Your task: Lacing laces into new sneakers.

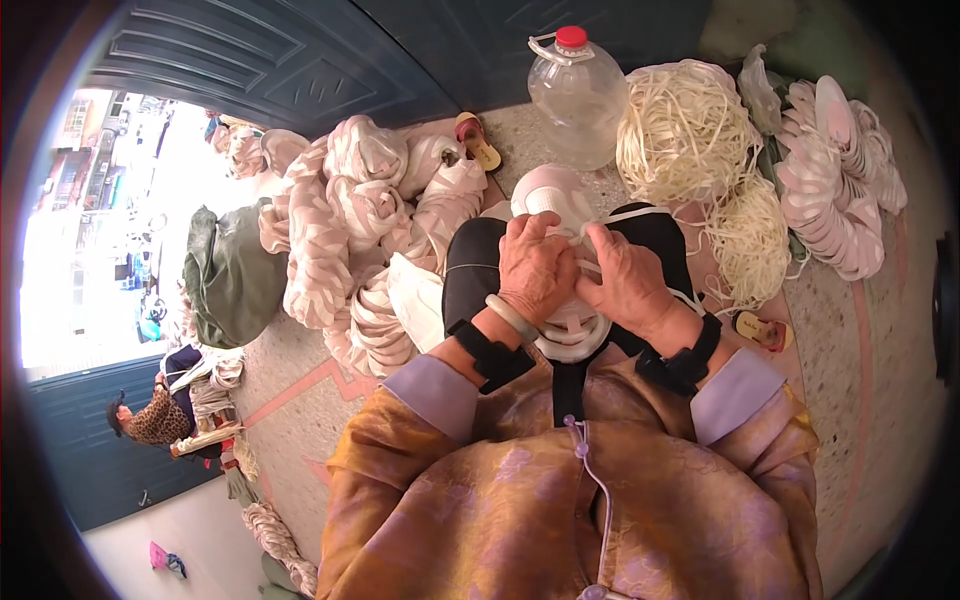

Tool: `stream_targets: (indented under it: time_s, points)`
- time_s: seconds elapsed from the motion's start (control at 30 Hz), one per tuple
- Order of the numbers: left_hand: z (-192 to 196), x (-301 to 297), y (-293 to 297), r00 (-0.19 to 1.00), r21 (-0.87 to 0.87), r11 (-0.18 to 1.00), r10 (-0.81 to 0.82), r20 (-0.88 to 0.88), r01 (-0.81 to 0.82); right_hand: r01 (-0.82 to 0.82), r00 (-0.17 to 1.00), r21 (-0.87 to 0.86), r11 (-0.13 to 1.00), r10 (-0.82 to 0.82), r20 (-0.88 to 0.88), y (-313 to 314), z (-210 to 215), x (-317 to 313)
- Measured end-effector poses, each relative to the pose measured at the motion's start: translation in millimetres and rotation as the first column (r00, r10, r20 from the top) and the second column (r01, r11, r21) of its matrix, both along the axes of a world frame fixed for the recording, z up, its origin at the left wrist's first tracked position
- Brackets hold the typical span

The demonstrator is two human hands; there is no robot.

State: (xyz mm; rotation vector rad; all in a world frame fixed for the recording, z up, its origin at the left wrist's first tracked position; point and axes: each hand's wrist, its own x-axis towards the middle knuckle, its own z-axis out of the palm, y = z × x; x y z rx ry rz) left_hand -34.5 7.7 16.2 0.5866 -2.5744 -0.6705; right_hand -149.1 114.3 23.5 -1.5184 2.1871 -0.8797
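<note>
A pale shoe upper (550,192) lies in my lap over dark cloth, its toe pointing away from me. My left hand (538,268) presses on its left side with curled fingers, gripping it near the lacing. From the right, my right hand (635,282) holds a white lace (640,212) between bent fingers over the middle of the upper. The exact grip of the fingertips is partly hidden. The rounded back end of the upper (572,345) shows below my wrists.
Bundled pale uppers (345,215) are heaped at left beside a green sack (235,275). A clear jug (578,105), loose laces (690,130) and more uppers (840,190) stand ahead and right. Slippers (478,142) lie nearby; another person (165,412) sits far left.
</note>
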Motion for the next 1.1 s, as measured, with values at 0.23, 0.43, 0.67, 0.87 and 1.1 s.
stream_targets:
  time_s: [0.23,0.43,0.67,0.87,1.1]
  points:
    - [-2,-4,5,0.996,0.001,0.998,0.057,0.064,-0.057,0.043,0.999,-0.091,0.995,-0.044,-0.001,5,-7,-1]
    - [-3,-3,6,0.992,0.047,0.996,0.07,0.104,-0.075,0.006,1.0,-0.089,0.996,-0.004,0.021,6,-8,-7]
    - [-13,-1,5,0.993,0.125,0.99,0.058,0.102,-0.071,0.028,0.996,-0.098,0.995,-0.02,0.084,7,-3,-7]
    - [-17,-4,5,0.996,0.151,0.986,0.055,0.066,-0.064,0.007,0.998,-0.128,0.992,0.0,0.056,7,-14,-6]
    - [-20,-10,7,0.995,0.078,0.992,0.098,0.004,-0.098,0.006,0.996,-0.078,0.997,0.001,0.087,6,-19,-6]
